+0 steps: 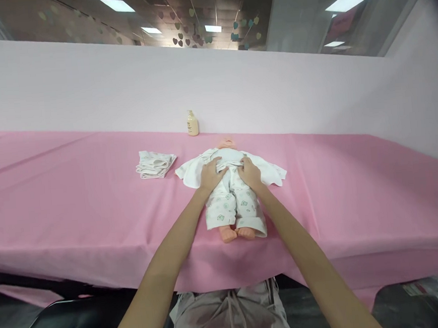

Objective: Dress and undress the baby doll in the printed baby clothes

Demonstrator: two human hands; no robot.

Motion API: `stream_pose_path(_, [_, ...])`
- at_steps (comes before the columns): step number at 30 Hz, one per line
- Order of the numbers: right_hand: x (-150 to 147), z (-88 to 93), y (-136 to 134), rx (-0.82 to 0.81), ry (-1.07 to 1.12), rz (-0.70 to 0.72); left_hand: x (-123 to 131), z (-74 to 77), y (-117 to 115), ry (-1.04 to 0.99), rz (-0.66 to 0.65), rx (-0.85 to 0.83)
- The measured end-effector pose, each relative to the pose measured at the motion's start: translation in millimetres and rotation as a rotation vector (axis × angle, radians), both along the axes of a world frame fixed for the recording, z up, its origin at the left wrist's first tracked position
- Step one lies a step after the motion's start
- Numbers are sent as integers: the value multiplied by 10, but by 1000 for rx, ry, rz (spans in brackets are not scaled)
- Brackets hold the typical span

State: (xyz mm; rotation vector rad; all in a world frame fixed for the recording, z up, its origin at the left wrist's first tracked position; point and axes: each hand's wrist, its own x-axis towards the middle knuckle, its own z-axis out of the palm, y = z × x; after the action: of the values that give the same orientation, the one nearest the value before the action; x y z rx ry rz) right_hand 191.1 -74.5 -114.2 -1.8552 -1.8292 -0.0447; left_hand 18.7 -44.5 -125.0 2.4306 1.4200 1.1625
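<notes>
A baby doll [227, 144] lies on its back on the pink table [73, 195], feet toward me. It wears printed white trousers [234, 205] and an unfastened white top [193, 172] spread out to both sides. My left hand [211, 174] rests on the doll's waist on the left, fingers curled over the waistband. My right hand [249, 171] grips the waistband on the other side, fingers closed on the cloth.
A folded white garment [155, 164] lies left of the doll. A small cream pump bottle [192, 123] stands behind the doll by the white wall [84, 88]. The table's front edge runs just past the doll's feet [236, 233].
</notes>
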Motion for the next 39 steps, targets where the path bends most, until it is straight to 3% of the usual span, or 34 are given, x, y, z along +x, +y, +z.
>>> stream_pose_path(6, [92, -99, -603, -86, -97, 8, -277, -60, -556, 175, -38, -62])
stream_pose_path(11, [215, -202, -1177, -132, -114, 34, -509, 5, -1030, 228, -47, -198])
stream_pose_path(16, [277, -246, -1516, -200, 142, 149, -593, 49, -1297, 112, -148, -399])
stream_pose_path(19, [202, -250, -1598, -249, 357, 167, -594, -14, -1392, 34, -217, -455])
stream_pose_path(21, [114, -236, -1606, -234, 409, 128, -579, -59, -1417, -12, -193, -443])
stream_pose_path(26, [-41, -187, -1545, -170, 430, 34, -541, -40, -1406, -101, -91, -453])
stream_pose_path(29, [-59, -201, -1564, -118, 370, 18, -519, 7, -1437, -54, -134, -405])
stream_pose_path(31, [-70, -234, -1604, -77, 306, 26, -478, 4, -1492, -28, -184, -273])
stream_pose_path(35, [-107, -329, -1638, 178, 137, 13, -346, -102, -1667, -61, -172, -79])
stream_pose_path(39, [-103, -405, -1616, 375, 199, 158, -327, -231, -1873, -205, -102, -161])
